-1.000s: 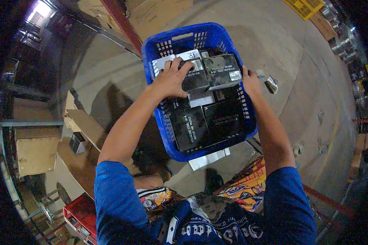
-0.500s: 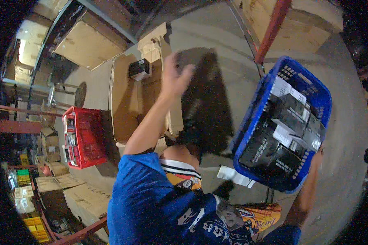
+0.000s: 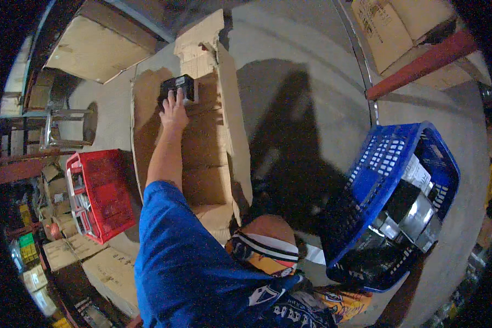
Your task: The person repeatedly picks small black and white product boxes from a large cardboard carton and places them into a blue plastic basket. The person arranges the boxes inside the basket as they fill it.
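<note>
1. The left hand (image 3: 174,111) is stretched out at arm's length, fingers spread flat and laid on the near edge of a small black box (image 3: 178,87); whether the box is gripped or only touched cannot be told.
2. The black box is seen lying inside a long open cardboard carton (image 3: 205,158) on the concrete floor (image 3: 311,82), at the carton's far end. A pale label is carried on its right side, too small to be made out.
3. The carton's walls are torn and ragged at the far end; apart from the black box, only bare brown cardboard is seen in it.
4. The right hand is not seen: it is hidden somewhere behind the blue plastic basket (image 3: 382,169), so its state cannot be told.
5. The blue basket is held tilted at the right, well apart from the carton. Dark boxes, a shiny silver-grey package and a white label are seen in it, but they are crowded and in shadow, and cannot be counted.
6. A red plastic crate (image 3: 101,197) stands just left of the carton; its contents are hard to make out.
7. Flat brown cardboard boxes (image 3: 93,44) lie at the upper left, and more at the upper right beside a red beam (image 3: 420,63).
8. The picture's rim is dark, and the things there are bent and blurred.
</note>
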### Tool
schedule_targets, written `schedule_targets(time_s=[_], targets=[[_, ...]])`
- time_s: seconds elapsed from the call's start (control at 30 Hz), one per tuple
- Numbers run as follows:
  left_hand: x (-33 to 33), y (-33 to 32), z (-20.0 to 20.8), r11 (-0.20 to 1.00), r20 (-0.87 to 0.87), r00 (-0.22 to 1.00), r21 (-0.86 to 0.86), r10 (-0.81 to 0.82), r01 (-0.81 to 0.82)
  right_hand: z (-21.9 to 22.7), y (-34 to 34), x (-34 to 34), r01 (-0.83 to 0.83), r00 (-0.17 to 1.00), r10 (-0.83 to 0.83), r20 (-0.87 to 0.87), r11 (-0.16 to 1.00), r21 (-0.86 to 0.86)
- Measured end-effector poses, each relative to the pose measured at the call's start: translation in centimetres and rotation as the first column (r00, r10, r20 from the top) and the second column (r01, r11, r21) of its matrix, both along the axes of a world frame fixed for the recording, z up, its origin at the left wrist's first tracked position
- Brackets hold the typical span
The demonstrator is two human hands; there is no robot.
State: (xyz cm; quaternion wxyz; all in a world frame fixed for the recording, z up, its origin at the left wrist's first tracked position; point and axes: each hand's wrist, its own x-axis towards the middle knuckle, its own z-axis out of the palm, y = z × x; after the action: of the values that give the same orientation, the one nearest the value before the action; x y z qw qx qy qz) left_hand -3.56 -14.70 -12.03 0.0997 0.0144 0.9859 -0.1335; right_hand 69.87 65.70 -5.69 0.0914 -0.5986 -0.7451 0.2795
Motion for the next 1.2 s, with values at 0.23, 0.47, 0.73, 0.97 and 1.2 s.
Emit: schedule_targets(time_s=[0.23,0.47,0.73,0.97,1.2], targets=[[-9.1,-3.8,-3.7,0.999,0.171,0.985,0.034,-0.024,0.018,2.2,-1.7,-3.9,-0.043,0.999,0.044,0.017,0.997,-0.061],[-13.1,-12.0,-6.0,0.901,0.093,0.932,-0.238,-0.349,0.361,2.9,-5.3,-9.1,0.146,0.976,-0.177,-0.129,0.965,-0.22],[-2.6,-8.5,-2.8,0.887,0.001,0.995,0.454,-0.098,0.087,2.9,-6.4,-10.5,0.23,0.616,-0.627,-0.477,0.722,-0.652],[1.3,5.7,17.4,0.525,-0.379,0.822,0.637,-0.424,0.564,0.9,-4.8,-8.5,0.074,0.997,-0.078,-0.024,0.988,-0.137],[20.3,24.8,32.7,0.12,-0.501,0.414,0.518,-0.76,0.847,3.5,-8.5,-11.4,0.118,0.993,-0.117,-0.026,0.992,0.048]])
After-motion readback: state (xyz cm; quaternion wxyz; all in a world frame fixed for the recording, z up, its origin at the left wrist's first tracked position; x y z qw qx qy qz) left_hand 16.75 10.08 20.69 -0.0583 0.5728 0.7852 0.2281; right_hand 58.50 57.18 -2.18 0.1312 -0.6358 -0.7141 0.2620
